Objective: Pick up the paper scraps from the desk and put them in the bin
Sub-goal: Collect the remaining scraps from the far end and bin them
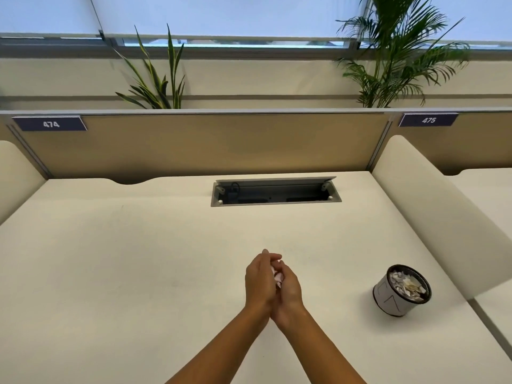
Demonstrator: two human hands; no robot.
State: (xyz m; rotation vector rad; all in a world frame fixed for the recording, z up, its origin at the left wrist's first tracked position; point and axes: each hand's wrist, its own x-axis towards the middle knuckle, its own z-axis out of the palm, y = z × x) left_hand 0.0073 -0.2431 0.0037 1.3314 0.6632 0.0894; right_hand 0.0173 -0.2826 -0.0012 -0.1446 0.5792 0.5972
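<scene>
My left hand (259,281) and my right hand (291,289) are cupped together above the middle of the cream desk (124,273). Between the palms they hold a bunch of white and pinkish paper scraps (278,277), mostly hidden by the fingers. A small round bin (399,293) with a grey wall and a black rim stands on the desk to the right of my hands, apart from them. Several paper scraps lie inside it, up to near the rim.
An open grey cable tray (275,191) is sunk into the desk at the back. Tan partition panels (194,145) close off the rear, with cream side dividers (432,206) left and right. Plants stand behind the partition.
</scene>
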